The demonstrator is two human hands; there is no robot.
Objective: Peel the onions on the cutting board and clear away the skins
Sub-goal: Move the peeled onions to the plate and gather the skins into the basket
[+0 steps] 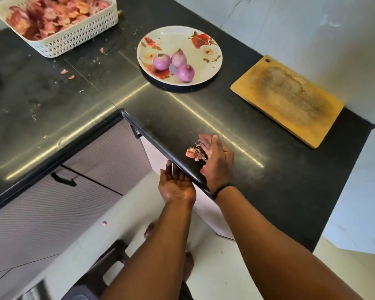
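Purple peeled onions [175,64], three, on one plate [212,68], board [287,100] bare

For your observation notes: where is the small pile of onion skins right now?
In the head view, the pile of onion skins lies on the black counter's front edge, against the right hand's fingers, just above the left hand.

No readable text, labels, brands or numbers anywhere I look. The plate [212,61] carries only a printed flower pattern, and the cutting board [286,100] and basket [78,37] are unmarked.
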